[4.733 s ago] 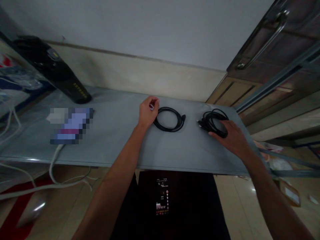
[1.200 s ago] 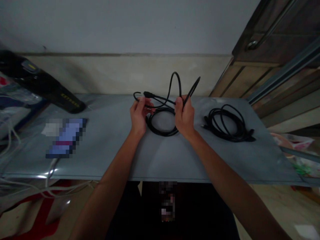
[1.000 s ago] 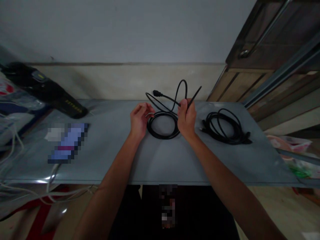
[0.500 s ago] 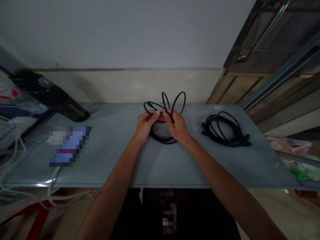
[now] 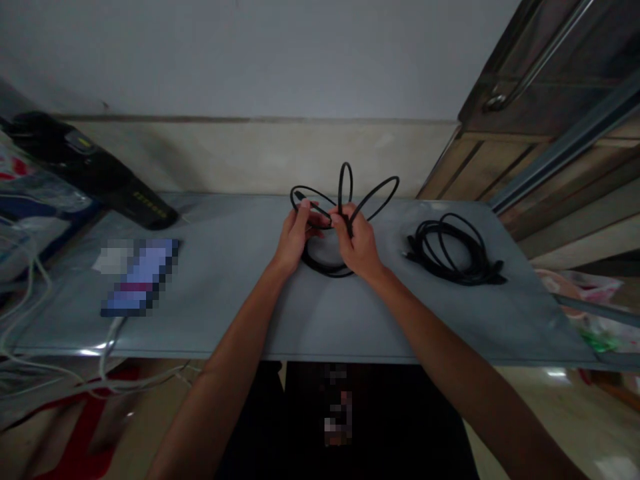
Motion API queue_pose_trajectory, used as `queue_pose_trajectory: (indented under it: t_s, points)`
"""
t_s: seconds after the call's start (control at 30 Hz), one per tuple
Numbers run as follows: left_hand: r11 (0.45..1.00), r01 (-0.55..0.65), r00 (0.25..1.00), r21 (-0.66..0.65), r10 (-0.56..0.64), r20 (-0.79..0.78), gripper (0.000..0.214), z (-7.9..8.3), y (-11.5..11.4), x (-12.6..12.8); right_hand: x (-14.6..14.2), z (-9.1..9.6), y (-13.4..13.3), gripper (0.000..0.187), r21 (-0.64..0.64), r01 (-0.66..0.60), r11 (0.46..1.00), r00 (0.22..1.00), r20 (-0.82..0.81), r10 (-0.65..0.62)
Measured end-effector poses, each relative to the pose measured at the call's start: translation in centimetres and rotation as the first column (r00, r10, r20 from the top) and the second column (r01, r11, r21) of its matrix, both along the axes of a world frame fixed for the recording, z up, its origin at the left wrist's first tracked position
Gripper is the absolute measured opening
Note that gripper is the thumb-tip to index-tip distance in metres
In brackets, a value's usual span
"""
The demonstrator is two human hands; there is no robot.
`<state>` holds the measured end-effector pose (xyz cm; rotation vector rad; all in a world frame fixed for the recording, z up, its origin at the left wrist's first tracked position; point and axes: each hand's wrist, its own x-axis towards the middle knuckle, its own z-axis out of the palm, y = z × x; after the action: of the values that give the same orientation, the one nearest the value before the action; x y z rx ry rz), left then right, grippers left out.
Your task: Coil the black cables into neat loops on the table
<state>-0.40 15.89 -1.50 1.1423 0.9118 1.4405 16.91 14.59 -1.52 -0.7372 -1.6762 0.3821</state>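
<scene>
A black cable [image 5: 327,272] is gathered in loops in front of me, its lower coil close to the grey table top [image 5: 225,267]. My left hand [image 5: 294,237] is closed on the cable's left part, thumb on top, with a connector end poking out above the thumb. My right hand [image 5: 356,240] pinches the strands where two upright loops rise and fan out. Between the hands a short stretch of cable runs across. Apart from them, to the right, a second coiled black cable [image 5: 453,253] lies on the table.
At the left lie a phone [image 5: 145,273] with a white cord and a black cylindrical device [image 5: 100,173] leaning across the back corner. White cables [image 5: 105,363] hang over the front left edge. A wall [image 5: 280,153] closes off the back; a metal bar [image 5: 565,140] stands right.
The right upright loop has tipped outward to the right, and the loops are spread wider. My left fingers have shifted on the cable. The camera view has tilted slightly.
</scene>
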Motion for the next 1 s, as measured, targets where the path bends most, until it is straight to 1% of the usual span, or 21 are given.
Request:
queue_pose_trajectory:
  t_s: [0.1, 0.2, 0.23, 0.37, 0.43, 0.53, 0.63, 0.7, 0.73, 0.8, 0.9, 0.97, 1.0]
  points:
    - [1.000, -0.002, 1.000, -0.030, 0.003, 0.024, 0.055, -0.2, 0.2, 0.0, -0.1, 0.1, -0.2, 0.032, -0.010, 0.037, 0.999, 0.998, -0.046, -0.037]
    - [0.997, -0.069, 0.998, -0.024, 0.070, 0.008, 0.043, -0.1, 0.1, -0.1, -0.2, 0.2, -0.5, 0.030, -0.024, 0.040, 0.999, 0.996, -0.078, -0.042]
    - [0.995, -0.101, 0.995, -0.020, 0.101, 0.004, 0.042, 0.0, 0.1, -0.1, -0.2, 0.2, -0.6, 0.029, -0.015, 0.030, 0.999, 0.997, -0.075, -0.032]
    - [0.973, -0.228, 0.974, 0.019, 0.228, 0.002, 0.049, 0.3, -0.2, -0.3, -0.4, 0.1, -0.8, 0.027, 0.039, -0.019, 0.999, 1.000, -0.002, 0.019]
    - [0.968, -0.244, 0.970, 0.055, 0.245, -0.010, 0.047, 0.4, -0.3, -0.4, -0.5, 0.0, -0.7, 0.028, 0.038, -0.031, 0.999, 0.999, 0.044, 0.029]
    - [0.980, -0.181, 0.983, 0.083, 0.182, 0.004, 0.040, 0.6, -0.4, -0.3, -0.6, -0.2, -0.5, 0.030, 0.017, -0.058, 0.998, 0.994, 0.098, 0.056]
    - [0.996, -0.060, 0.995, 0.067, 0.054, 0.086, 0.037, 1.1, -0.7, -0.2, -0.7, -0.3, -0.3, 0.031, -0.005, -0.068, 0.998, 0.991, 0.115, 0.068]
    - [0.998, 0.033, 0.992, 0.044, -0.038, 0.124, 0.042, 1.5, -0.9, -0.2, -0.7, -0.4, -0.2, 0.033, -0.016, -0.057, 0.998, 0.992, 0.113, 0.059]
    - [0.998, 0.061, 0.990, 0.031, -0.064, 0.125, 0.045, 1.6, -1.0, -0.3, -0.7, -0.4, -0.2, 0.034, -0.023, -0.055, 0.998, 0.992, 0.114, 0.057]
    - [0.998, 0.060, 0.994, 0.016, -0.062, 0.095, 0.048, 1.7, -1.0, -0.4, -0.7, -0.5, -0.1, 0.035, -0.035, -0.060, 0.998, 0.991, 0.114, 0.063]
    - [0.999, 0.017, 0.998, 0.031, -0.019, 0.058, 0.037, 1.7, -0.9, -0.4, -0.5, -0.5, 0.2, 0.039, -0.050, -0.067, 0.996, 0.991, 0.110, 0.072]
    - [0.998, 0.025, 0.995, 0.051, -0.030, 0.094, 0.032, 1.9, -0.8, -0.4, 0.0, -0.4, 0.5, 0.042, -0.047, -0.039, 0.998, 0.996, 0.084, 0.042]
    - [0.998, 0.031, 0.991, 0.058, -0.039, 0.128, 0.030, 2.0, -0.8, -0.5, 0.3, -0.3, 0.7, 0.044, -0.039, -0.001, 0.999, 0.998, 0.057, 0.003]
